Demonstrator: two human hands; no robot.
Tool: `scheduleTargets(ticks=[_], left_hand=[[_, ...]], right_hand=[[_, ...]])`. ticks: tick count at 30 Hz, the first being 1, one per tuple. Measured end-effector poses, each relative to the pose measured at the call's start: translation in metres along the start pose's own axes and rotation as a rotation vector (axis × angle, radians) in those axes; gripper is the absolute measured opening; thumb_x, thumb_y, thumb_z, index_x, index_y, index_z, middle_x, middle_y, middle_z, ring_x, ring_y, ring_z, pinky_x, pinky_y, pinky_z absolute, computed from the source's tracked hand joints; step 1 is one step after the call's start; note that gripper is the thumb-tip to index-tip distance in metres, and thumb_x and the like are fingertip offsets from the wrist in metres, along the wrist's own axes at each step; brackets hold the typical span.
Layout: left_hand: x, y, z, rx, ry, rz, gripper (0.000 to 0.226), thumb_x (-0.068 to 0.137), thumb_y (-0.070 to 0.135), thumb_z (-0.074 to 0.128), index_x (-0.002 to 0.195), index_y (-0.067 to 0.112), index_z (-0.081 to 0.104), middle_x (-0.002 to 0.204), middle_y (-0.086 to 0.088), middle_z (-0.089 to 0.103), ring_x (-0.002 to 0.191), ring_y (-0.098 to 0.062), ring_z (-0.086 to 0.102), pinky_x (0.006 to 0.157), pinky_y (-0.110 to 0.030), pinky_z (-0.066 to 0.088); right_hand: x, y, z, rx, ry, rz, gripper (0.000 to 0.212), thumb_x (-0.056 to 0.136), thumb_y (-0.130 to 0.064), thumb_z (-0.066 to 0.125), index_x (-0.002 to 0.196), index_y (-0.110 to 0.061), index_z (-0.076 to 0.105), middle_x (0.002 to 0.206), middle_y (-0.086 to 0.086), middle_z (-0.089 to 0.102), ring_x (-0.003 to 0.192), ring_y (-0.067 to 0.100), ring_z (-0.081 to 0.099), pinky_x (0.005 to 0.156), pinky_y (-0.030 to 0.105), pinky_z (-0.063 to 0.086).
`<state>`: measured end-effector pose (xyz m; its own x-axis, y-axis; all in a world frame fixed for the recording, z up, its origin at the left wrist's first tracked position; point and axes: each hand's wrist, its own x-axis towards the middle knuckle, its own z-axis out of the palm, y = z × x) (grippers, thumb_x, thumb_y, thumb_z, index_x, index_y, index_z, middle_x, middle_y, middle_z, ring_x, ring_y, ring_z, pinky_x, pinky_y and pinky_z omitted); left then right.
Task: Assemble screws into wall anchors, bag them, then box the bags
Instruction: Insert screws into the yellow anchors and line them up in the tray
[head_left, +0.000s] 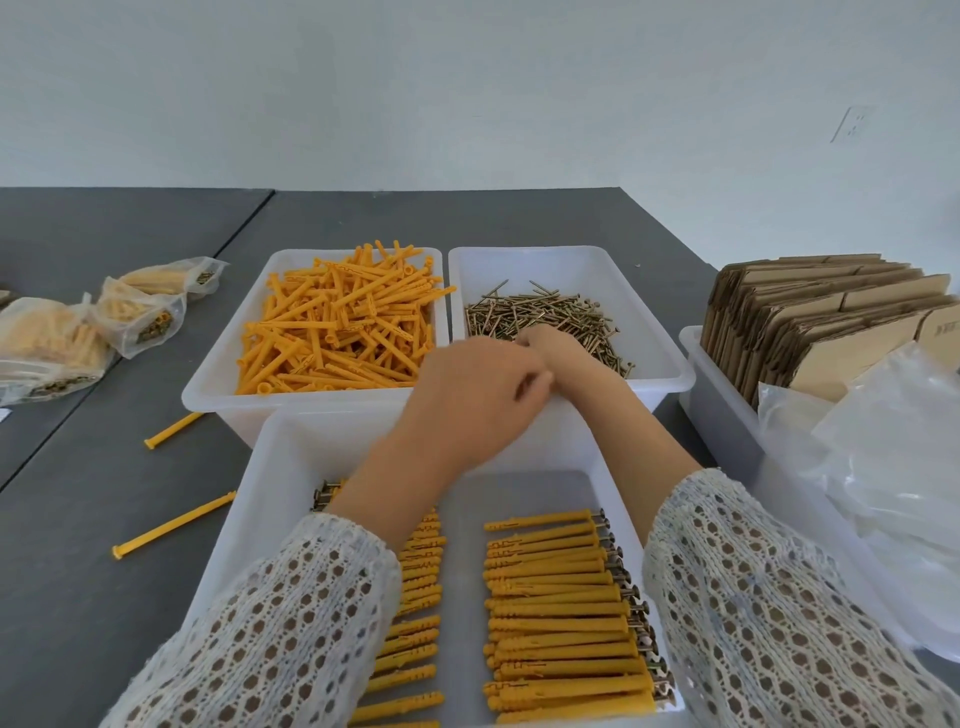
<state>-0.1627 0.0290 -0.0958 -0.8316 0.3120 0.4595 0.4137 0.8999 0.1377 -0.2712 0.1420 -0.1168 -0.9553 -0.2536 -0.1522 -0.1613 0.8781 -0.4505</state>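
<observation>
Nearest to the camera is the front bin, where assembled anchors lie in 2 columns with their long axes across the view. The right column has its screw heads toward 3 o'clock; the left column is partly under the left sleeve.

Both hands reach forward, toward 12 o'clock, over the far wall of this bin. The right hand is further out and rests at the near edge of the loose screws in the screw bin. Its fingers curl down into the pile, but I cannot tell if they already pinch a screw, because the fingertips are hidden. The left hand is just beside it, touching or almost touching, with fingers curled; if something is inside, it does not show.

The coming move, as I judge it, depends on this: screws lie directly under the right hand, while the plain anchors in the anchor bin lie toward 10 o'clock from the left hand, which is the nearer hand to them. Both piles are tangled, with no common direction.

2 loose anchors lie on the table at 9 o'clock. Filled bags are at 10 o'clock; flat cartons and clear plastic at 3 o'clock are partly cut off.
</observation>
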Motion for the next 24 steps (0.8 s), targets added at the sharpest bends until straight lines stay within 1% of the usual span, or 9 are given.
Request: scheduleTargets(ticks=[2, 6, 8, 10, 13, 17, 20, 22, 24], left_hand=[[0.0, -0.015, -0.004, -0.029, 0.116, -0.084, 0.031, 0.098, 0.029, 0.044, 0.069, 0.025, 0.052, 0.062, 0.007, 0.048, 0.062, -0.013, 0.047, 0.048, -0.027, 0.03], [-0.003, -0.042, -0.003, 0.092, 0.192, -0.259, 0.022, 0.098, 0.025, 0.046, 0.091, 0.021, 0.067, 0.091, 0.005, 0.061, 0.093, -0.017, 0.051, 0.057, -0.033, 0.045], [-0.006, -0.053, 0.0, 0.178, 0.112, -0.405, 0.023, 0.097, 0.028, 0.047, 0.106, 0.019, 0.066, 0.11, -0.001, 0.059, 0.109, -0.024, 0.049, 0.074, -0.038, 0.048], [-0.009, -0.06, 0.003, 0.237, -0.061, -0.566, 0.032, 0.097, 0.036, 0.047, 0.12, 0.019, 0.061, 0.129, -0.009, 0.052, 0.122, -0.032, 0.043, 0.094, -0.046, 0.041], [-0.009, -0.066, 0.007, 0.179, -0.281, -0.729, 0.04, 0.1, 0.045, 0.036, 0.122, 0.02, 0.058, 0.133, -0.013, 0.052, 0.127, -0.037, 0.041, 0.102, -0.053, 0.035], [-0.006, -0.069, 0.009, 0.128, -0.333, -0.682, 0.039, 0.102, 0.044, 0.029, 0.118, 0.021, 0.057, 0.12, -0.01, 0.06, 0.118, -0.034, 0.046, 0.099, -0.053, 0.035], [-0.008, -0.072, 0.009, 0.074, -0.363, -0.616, 0.04, 0.103, 0.039, 0.026, 0.128, 0.028, 0.055, 0.123, -0.006, 0.062, 0.114, -0.03, 0.051, 0.094, -0.047, 0.034], [-0.007, -0.074, 0.009, 0.044, -0.384, -0.601, 0.042, 0.104, 0.037, 0.025, 0.134, 0.032, 0.053, 0.128, -0.003, 0.061, 0.117, -0.03, 0.051, 0.096, -0.046, 0.033], [-0.006, -0.075, 0.01, 0.022, -0.383, -0.599, 0.041, 0.104, 0.036, 0.026, 0.134, 0.035, 0.053, 0.131, -0.001, 0.06, 0.12, -0.029, 0.05, 0.098, -0.046, 0.031]], right_hand=[[0.001, 0.0, 0.003, -0.023, -0.014, -0.006, 0.011, 0.088, -0.018, 0.054, 0.082, -0.01, 0.058, 0.075, 0.003, 0.057, 0.074, 0.023, 0.052, 0.066, 0.03, 0.04], [0.001, -0.001, 0.004, -0.026, -0.033, -0.003, 0.02, 0.092, -0.028, 0.055, 0.095, -0.009, 0.06, 0.082, 0.003, 0.059, 0.075, 0.02, 0.053, 0.06, 0.03, 0.039], [0.001, -0.001, 0.004, -0.029, -0.041, -0.004, 0.018, 0.093, -0.028, 0.054, 0.088, -0.011, 0.056, 0.078, 0.002, 0.055, 0.073, 0.02, 0.051, 0.057, 0.03, 0.036], [0.001, 0.0, 0.004, -0.018, -0.049, 0.004, 0.024, 0.093, -0.029, 0.053, 0.075, -0.014, 0.046, 0.072, 0.0, 0.049, 0.066, 0.018, 0.047, 0.055, 0.03, 0.033], [0.001, -0.002, 0.004, -0.022, -0.068, 0.012, 0.025, 0.094, -0.029, 0.05, 0.074, -0.016, 0.043, 0.072, 0.0, 0.047, 0.064, 0.016, 0.044, 0.054, 0.031, 0.03], [0.0, -0.001, 0.004, -0.028, -0.056, 0.003, 0.031, 0.092, -0.029, 0.051, 0.066, -0.017, 0.038, 0.067, -0.001, 0.043, 0.061, 0.016, 0.041, 0.053, 0.031, 0.029], [-0.001, -0.001, 0.004, -0.004, -0.034, -0.006, 0.029, 0.091, -0.031, 0.054, 0.07, -0.013, 0.047, 0.068, 0.0, 0.048, 0.063, 0.017, 0.045, 0.055, 0.03, 0.033], [-0.002, -0.002, 0.004, 0.075, -0.046, -0.022, 0.026, 0.091, -0.032, 0.056, 0.077, -0.01, 0.055, 0.069, 0.001, 0.048, 0.064, 0.018, 0.045, 0.059, 0.029, 0.036], [-0.004, -0.003, 0.004, 0.14, -0.023, -0.044, 0.023, 0.091, -0.028, 0.058, 0.076, -0.01, 0.058, 0.064, 0.001, 0.045, 0.064, 0.019, 0.043, 0.063, 0.03, 0.036]])
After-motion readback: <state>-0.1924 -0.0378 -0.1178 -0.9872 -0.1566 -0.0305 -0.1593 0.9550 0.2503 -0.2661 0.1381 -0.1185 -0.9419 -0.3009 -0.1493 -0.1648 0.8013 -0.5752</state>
